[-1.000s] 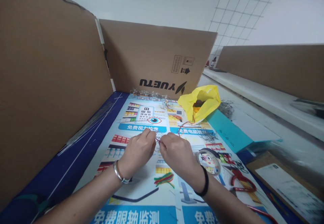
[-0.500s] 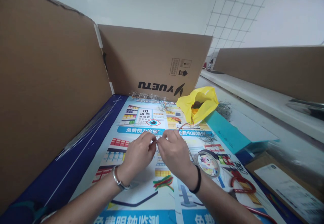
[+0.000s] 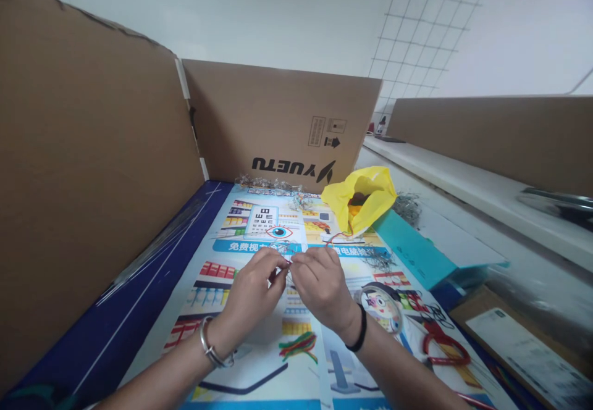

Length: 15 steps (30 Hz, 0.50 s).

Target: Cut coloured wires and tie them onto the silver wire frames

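A thin, reddish cord (image 3: 289,263) is pinched between the fingertips of the left hand (image 3: 259,283) and the right hand (image 3: 322,283), which are held nearly touching, knuckles up, forearms converging, over one glossy printed poster (image 3: 259,351). Nearer the body, one loose bundle of red, green and yellow strands (image 3: 298,346) is laid flat. Beyond the right hand, one crumpled, open-mouthed yellow bag (image 3: 338,199) is seen; tangled grey wire (image 3: 408,208) is heaped beside it.
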Tool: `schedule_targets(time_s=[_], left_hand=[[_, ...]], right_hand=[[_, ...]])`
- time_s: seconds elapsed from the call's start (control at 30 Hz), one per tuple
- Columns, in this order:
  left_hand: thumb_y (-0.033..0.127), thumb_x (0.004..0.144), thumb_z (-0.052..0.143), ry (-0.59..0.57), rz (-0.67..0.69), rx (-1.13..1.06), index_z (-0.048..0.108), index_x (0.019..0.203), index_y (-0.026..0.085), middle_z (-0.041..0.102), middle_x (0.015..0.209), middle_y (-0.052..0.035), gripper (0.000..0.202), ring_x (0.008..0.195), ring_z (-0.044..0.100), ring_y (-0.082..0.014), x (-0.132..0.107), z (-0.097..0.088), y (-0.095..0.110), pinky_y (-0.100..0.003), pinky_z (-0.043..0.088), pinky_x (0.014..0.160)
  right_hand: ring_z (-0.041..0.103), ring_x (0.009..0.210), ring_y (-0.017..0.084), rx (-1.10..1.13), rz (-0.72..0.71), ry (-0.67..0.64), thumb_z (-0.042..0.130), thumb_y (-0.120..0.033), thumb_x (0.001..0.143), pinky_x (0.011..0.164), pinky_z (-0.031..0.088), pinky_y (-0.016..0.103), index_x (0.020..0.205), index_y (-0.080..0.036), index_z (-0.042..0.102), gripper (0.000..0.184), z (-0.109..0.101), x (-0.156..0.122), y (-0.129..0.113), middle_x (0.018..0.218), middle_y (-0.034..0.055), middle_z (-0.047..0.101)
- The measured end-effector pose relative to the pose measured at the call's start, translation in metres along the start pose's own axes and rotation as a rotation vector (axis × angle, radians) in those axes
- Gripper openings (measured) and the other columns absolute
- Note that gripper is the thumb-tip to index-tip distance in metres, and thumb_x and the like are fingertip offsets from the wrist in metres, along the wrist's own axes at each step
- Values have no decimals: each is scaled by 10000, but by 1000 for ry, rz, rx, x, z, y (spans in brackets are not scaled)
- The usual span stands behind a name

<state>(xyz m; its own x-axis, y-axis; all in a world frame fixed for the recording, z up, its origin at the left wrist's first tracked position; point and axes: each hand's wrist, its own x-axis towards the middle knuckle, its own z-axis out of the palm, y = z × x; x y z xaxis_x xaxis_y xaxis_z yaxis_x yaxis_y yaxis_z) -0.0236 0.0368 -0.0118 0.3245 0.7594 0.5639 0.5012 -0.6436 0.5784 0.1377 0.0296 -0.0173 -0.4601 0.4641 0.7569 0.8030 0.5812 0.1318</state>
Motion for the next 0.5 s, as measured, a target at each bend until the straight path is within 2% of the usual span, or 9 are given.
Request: schedule_targets(time_s=[0.2,0.3,0.4,0.5], left_hand=[[113,837,487,6,29,-55,572,852,195,573,898,-41,119,783,540,-141,-1,0,4,-277,474,692],[104,839,479,-5,52,-56,564,850,189,569,892,-42,120,792,537,-142,-2,-1,4,-279,473,705],[97,843,469,-8,68,-48,563,852,192,567,879,-43,134,817,532,-152,-2,-1,4,-288,466,716],[96,844,470,1,104,-80,570,885,192,564,905,-50,145,840,533,-151,-2,-1,4,-284,465,726]], right_hand=[[511,789,160,61,22,5,460,-79,863,754,344,329,780,-163,569,161,1,-4,2,827,35,650],[525,824,171,80,6,42,482,-79,855,763,360,336,897,-156,588,138,2,-5,3,854,52,654],[535,840,188,71,-11,47,496,-90,857,770,371,356,1060,-158,578,230,2,-5,4,880,65,660],[537,828,191,68,-26,32,508,-102,857,765,374,361,1050,-165,594,221,-1,-4,5,875,61,666]])
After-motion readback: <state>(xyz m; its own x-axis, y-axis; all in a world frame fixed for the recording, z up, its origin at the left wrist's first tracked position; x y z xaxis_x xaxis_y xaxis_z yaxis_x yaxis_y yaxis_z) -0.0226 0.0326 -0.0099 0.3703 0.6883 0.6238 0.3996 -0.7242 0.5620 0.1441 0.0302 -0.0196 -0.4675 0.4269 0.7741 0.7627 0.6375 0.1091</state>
